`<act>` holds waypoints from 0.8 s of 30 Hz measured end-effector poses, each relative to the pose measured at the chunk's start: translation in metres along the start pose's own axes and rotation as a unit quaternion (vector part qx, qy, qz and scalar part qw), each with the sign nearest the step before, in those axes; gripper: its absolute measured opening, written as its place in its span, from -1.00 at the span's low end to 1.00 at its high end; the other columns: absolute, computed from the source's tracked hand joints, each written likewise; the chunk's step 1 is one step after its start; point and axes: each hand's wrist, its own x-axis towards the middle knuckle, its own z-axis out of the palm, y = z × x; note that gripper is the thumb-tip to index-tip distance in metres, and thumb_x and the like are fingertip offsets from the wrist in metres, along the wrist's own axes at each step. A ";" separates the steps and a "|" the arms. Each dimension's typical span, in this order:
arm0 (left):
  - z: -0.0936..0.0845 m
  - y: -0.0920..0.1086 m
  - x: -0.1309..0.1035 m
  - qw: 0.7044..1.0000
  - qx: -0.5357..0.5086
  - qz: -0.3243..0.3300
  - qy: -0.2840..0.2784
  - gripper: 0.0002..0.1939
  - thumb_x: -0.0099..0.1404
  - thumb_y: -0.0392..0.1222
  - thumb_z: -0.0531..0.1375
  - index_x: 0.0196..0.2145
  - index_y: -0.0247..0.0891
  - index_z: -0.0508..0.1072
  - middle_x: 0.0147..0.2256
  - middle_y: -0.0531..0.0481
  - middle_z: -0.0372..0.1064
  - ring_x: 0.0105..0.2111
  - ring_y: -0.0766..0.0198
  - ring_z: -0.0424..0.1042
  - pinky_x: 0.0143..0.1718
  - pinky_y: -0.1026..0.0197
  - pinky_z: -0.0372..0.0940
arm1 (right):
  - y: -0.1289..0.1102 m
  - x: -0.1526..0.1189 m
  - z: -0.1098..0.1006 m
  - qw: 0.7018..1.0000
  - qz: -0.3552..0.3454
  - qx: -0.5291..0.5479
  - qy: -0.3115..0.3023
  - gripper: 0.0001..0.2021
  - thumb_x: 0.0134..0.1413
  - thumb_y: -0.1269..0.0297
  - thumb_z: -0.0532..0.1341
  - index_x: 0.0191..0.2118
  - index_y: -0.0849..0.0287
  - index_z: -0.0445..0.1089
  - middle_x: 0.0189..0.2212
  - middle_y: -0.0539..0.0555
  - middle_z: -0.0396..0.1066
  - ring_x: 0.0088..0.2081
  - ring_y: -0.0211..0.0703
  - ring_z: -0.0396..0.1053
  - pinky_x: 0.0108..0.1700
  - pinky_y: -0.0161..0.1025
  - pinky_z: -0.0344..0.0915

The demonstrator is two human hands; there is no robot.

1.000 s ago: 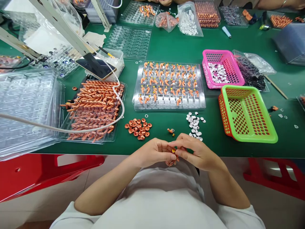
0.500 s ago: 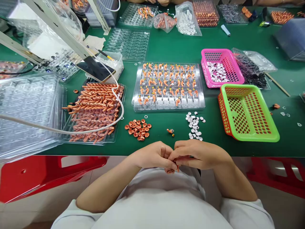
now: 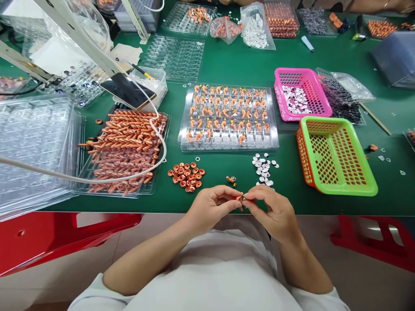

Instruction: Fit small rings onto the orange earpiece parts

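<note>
At the table's near edge, my left hand [image 3: 212, 208] pinches a small orange part [image 3: 240, 198] between thumb and forefinger. My right hand [image 3: 274, 211] meets it from the other side, its fingertips closed on the same part or a tiny piece at its end; which one is too small to tell. Just beyond my hands lies a curved orange piece [image 3: 231, 179] with a ring at its end. A heap of orange cup-shaped pieces [image 3: 187, 176] is to the left, and several white discs [image 3: 264, 168] are scattered to the right.
Ahead stands a clear tray [image 3: 228, 116] with rows of curved orange pieces. Green basket [image 3: 343, 190] and pink basket [image 3: 303, 73] are at the right. Orange stick-like parts [image 3: 129, 134], a white cable [image 3: 152, 165], a phone [image 3: 129, 90] and stacked clear trays [image 3: 39, 147] occupy the left.
Both hands have risen from the lap to the table edge. The fingers have opened out from a bunched hold into a fingertip pinch, bringing the orange part into view between them.
</note>
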 end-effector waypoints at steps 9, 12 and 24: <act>0.012 -0.004 0.001 0.994 -0.045 0.056 0.080 -0.77 0.11 -0.14 0.40 -0.27 -0.26 0.57 -0.29 -0.06 0.59 -0.23 0.16 0.56 -0.13 0.17 0.47 | -0.002 -0.014 0.021 0.993 -0.037 -0.060 0.099 -0.66 0.20 0.59 0.15 -0.01 0.04 0.35 -0.17 0.10 0.47 -0.14 -0.13 0.47 -0.16 -0.15 0.46; 0.013 -0.007 0.003 0.992 -0.072 0.061 0.083 -0.80 0.11 -0.16 0.40 -0.29 -0.25 0.57 -0.29 -0.03 0.59 -0.25 0.20 0.57 -0.13 0.19 0.47 | -0.005 -0.014 0.023 0.987 -0.055 -0.101 0.113 -0.63 0.17 0.61 0.16 0.02 0.05 0.34 -0.19 0.10 0.49 -0.14 -0.13 0.48 -0.16 -0.16 0.47; 0.010 -0.009 0.006 0.989 -0.085 0.093 0.072 -0.81 0.13 -0.21 0.39 -0.25 -0.25 0.58 -0.23 -0.04 0.60 -0.21 0.20 0.57 -0.12 0.20 0.47 | -0.009 -0.018 0.038 0.985 -0.014 -0.085 0.147 -0.71 0.20 0.53 0.17 -0.04 0.04 0.39 -0.18 0.10 0.51 -0.18 -0.13 0.51 -0.21 -0.17 0.52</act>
